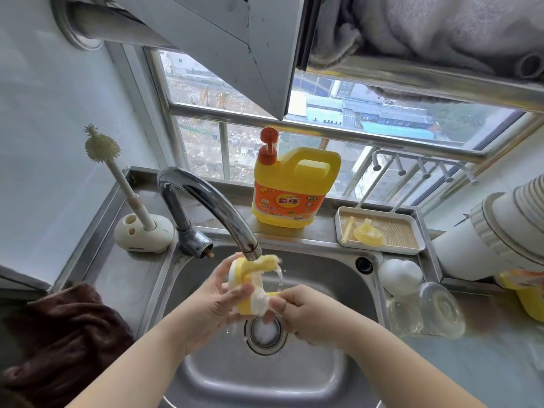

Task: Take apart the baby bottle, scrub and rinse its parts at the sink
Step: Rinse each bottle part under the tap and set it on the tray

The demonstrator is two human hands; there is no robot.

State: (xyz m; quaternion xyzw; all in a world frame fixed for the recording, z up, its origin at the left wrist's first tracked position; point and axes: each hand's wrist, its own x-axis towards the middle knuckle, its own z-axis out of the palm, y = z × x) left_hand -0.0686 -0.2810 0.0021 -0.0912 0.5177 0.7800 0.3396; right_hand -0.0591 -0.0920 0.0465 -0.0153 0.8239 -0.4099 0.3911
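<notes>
At the left of the frame a bottle brush (101,148) stands upright in its holder (143,233) on the tabletop (129,278), unused. At center, under the tap (206,201), the left hand (217,293) has its grip curled round the yellow handled collar (250,282), foamy, its handles pointing up and right, its ring axis lying roughly across the frame. The right hand (306,313) pinches its lower edge. Right of center, a straw (347,229) and nipple (369,237) lie in a tray (379,250); the clear bottle (424,310) lies on its side. Disassembly looks done; the collar's rinse and probably the bottle's scrub remain.
</notes>
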